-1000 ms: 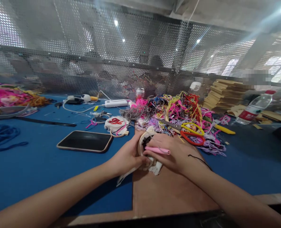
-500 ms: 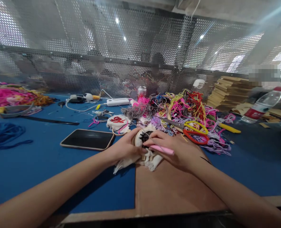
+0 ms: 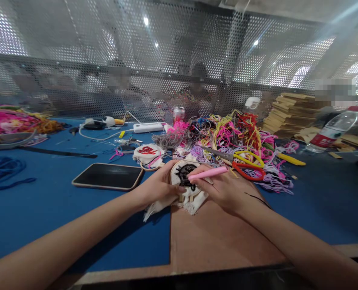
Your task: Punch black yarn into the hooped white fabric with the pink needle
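My left hand point(image 3: 161, 184) is closed on the left rim of an embroidery hoop point(image 3: 171, 174), its thumb on the front. White fabric point(image 3: 176, 172) is stretched in the hoop and its frayed ends hang below. A black yarn figure point(image 3: 182, 177) covers the middle of the fabric. A pink-handled punch needle point(image 3: 209, 173) is pinched in my right hand point(image 3: 221, 186), lying nearly level over the right part of the hoop. Its tip is hidden behind my fingers. Just behind my left hand is a second hoop point(image 3: 148, 156) with a red design.
Orange and yellow scissors point(image 3: 248, 164) lie on a tangled yarn heap point(image 3: 221, 133). A phone point(image 3: 108, 176) is on the left, with blue yarn point(image 3: 3, 173) beyond it. A bottle point(image 3: 333, 131) and stacked brown packets point(image 3: 288, 114) stand at right. People sit behind the perforated screen point(image 3: 161, 80).
My right hand has turned the punch needle from pointing across the fabric to lying nearly level, its handle end raised. More of the black figure shows. The view has shifted slightly.
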A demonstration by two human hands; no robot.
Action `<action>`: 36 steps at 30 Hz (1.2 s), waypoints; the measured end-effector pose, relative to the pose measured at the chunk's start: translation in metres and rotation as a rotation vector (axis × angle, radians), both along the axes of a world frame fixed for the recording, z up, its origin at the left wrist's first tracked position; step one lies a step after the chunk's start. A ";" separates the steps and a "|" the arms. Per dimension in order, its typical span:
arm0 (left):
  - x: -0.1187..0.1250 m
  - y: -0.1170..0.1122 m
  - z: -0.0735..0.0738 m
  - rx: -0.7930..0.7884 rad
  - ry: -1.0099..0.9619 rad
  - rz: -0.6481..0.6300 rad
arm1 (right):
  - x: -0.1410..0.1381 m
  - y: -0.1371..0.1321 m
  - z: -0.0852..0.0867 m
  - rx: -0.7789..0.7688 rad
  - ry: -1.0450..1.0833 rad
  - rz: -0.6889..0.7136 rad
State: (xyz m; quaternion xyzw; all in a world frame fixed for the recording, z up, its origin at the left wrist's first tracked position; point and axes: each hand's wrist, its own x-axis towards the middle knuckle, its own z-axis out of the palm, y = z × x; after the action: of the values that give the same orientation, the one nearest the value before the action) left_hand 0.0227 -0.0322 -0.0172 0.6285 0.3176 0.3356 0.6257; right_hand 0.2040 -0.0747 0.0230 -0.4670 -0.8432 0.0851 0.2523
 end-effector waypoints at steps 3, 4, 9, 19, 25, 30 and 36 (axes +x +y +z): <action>0.000 0.000 0.000 -0.004 -0.006 0.003 | 0.001 -0.001 0.001 0.001 0.016 -0.054; 0.001 0.000 0.000 -0.005 -0.003 0.007 | 0.001 -0.001 0.002 -0.001 0.016 -0.056; 0.001 0.000 0.002 -0.017 0.004 0.022 | 0.000 -0.001 0.002 -0.014 0.026 -0.062; -0.001 0.001 -0.003 0.007 -0.023 0.001 | 0.001 0.002 -0.001 -0.041 0.074 -0.011; -0.001 0.003 -0.004 0.023 -0.013 -0.002 | 0.001 0.001 0.000 -0.043 0.046 -0.030; 0.000 0.001 -0.002 -0.018 -0.026 -0.009 | 0.000 0.000 0.000 -0.052 0.052 -0.018; 0.000 0.000 0.000 -0.012 -0.013 0.002 | -0.001 0.000 0.001 -0.042 0.022 -0.025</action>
State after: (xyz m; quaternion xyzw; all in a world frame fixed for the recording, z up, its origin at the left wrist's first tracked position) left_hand 0.0229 -0.0318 -0.0177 0.6221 0.3163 0.3385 0.6312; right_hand 0.2031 -0.0748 0.0240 -0.4819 -0.8324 0.1045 0.2528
